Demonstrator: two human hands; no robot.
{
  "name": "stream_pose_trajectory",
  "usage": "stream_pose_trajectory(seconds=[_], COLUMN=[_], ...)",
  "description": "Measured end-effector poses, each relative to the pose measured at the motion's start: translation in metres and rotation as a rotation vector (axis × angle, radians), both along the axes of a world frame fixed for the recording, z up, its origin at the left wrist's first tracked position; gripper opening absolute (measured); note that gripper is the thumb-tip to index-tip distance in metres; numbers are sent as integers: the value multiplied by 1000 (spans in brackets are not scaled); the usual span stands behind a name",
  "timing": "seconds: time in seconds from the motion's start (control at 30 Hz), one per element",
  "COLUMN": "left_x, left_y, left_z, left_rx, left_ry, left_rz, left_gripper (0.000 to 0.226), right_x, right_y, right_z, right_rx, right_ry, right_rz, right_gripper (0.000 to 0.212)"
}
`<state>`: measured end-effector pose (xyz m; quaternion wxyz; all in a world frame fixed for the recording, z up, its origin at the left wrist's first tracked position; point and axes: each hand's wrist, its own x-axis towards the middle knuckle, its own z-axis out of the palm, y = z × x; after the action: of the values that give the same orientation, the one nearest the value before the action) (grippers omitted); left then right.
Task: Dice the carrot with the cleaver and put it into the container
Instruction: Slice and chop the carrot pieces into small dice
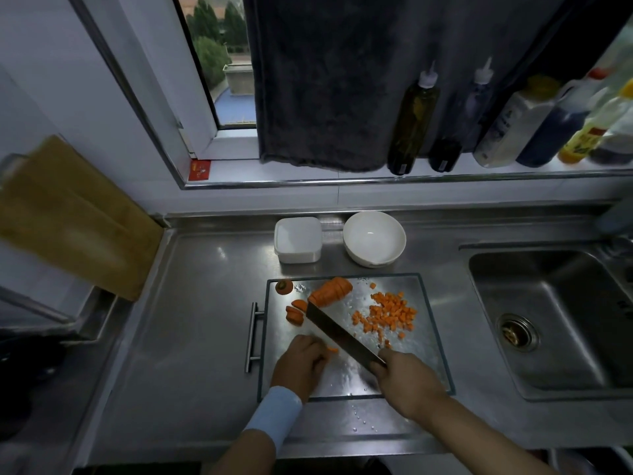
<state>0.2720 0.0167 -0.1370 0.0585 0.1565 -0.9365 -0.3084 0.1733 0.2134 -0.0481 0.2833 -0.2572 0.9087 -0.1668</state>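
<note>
orange carrot (330, 291) part-diced | right fingers (385, 366) grip cleaver (337, 332) | left fingers (317, 354) pinch carrot strip (332, 350)

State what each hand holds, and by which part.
Right hand grips the cleaver by its handle. Left hand holds a carrot piece down under curled fingers.

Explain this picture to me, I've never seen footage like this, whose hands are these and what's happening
No machine here: a camera worn on a person's head looks down at their own hands. The right hand grips a dark steel cleaver, blade angled across a shiny steel cutting board. The left hand, fingers curled, pins a small carrot piece beside the blade. Farther back lie a large orange carrot chunk, a few slices and a pile of orange dice. Behind the board stand an empty white square container and a white round bowl.
</note>
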Motion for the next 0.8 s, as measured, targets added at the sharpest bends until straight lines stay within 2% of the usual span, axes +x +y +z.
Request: stream_pose_trajectory(seconds=[0.13,0.5,0.63,0.8], left_x=[-1,-7,-15,-13], left_y=[4,12,18,14], left_z=[3,10,11,9], left_rx=[-20,125,96,-50], left_ry=[-30,5,-6,-71], left_rz=[9,-57,-25,-13], left_gripper=[14,15,14,19], right_x=[2,9,8,5], right_y=[2,15,13,15], right_z=[4,-2,-3,-5], right_rx=[1,70,58,63], right_ry=[13,17,24,23], right_rz=[-21,-47,-39,-51], right_gripper=[25,25,26,28])
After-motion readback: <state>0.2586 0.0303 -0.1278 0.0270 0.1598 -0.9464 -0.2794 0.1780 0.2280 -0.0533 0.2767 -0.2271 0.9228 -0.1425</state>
